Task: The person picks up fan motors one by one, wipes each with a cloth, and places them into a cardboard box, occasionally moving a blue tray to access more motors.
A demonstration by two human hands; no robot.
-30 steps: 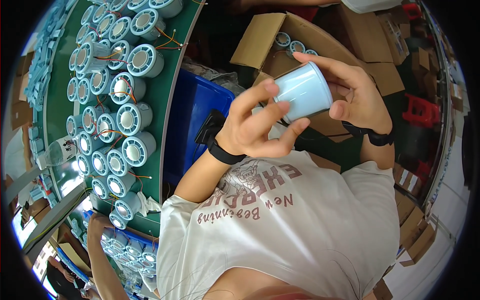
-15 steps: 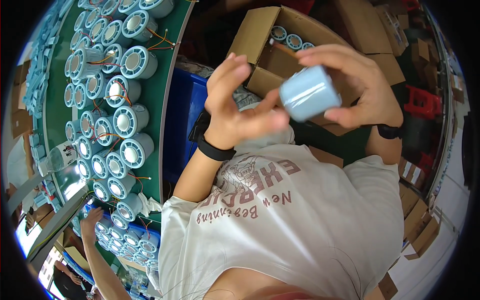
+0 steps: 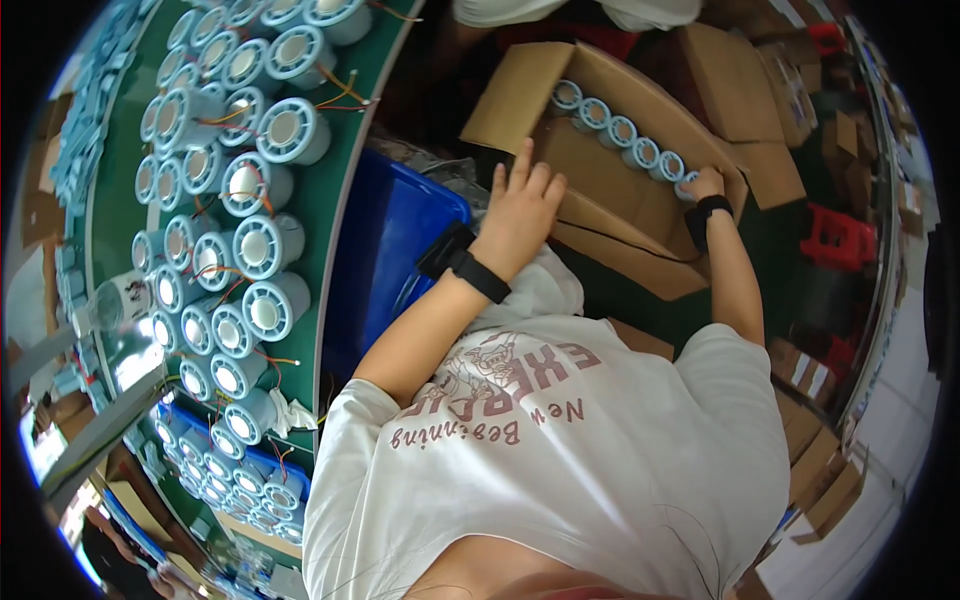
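One long green counter [image 3: 320, 195] runs down the left side, next to a person in a printed white T-shirt [image 3: 600, 490]. Past the person's lap stands a cardboard box [image 3: 595, 175], open, its flaps spread. Between box and counter is a blue plastic bin [image 3: 390, 220]. The left hand [image 3: 523, 208] is by the box's near left edge, its grip apart with fingers extended; whether it touches the cardboard cannot be told. The right hand [image 3: 707, 184] reaches inside, its fingers at a light-blue cylindrical housing [image 3: 685, 189], the right end of a row along the far wall; whether that grip is clamped cannot be told. Similar housings [image 3: 263, 243], with slotted rims and silvery discs, crowd the counter. Each wrist wears a black band [image 3: 480, 277]. Thin coloured wires [image 3: 350, 92] trail from several housings.
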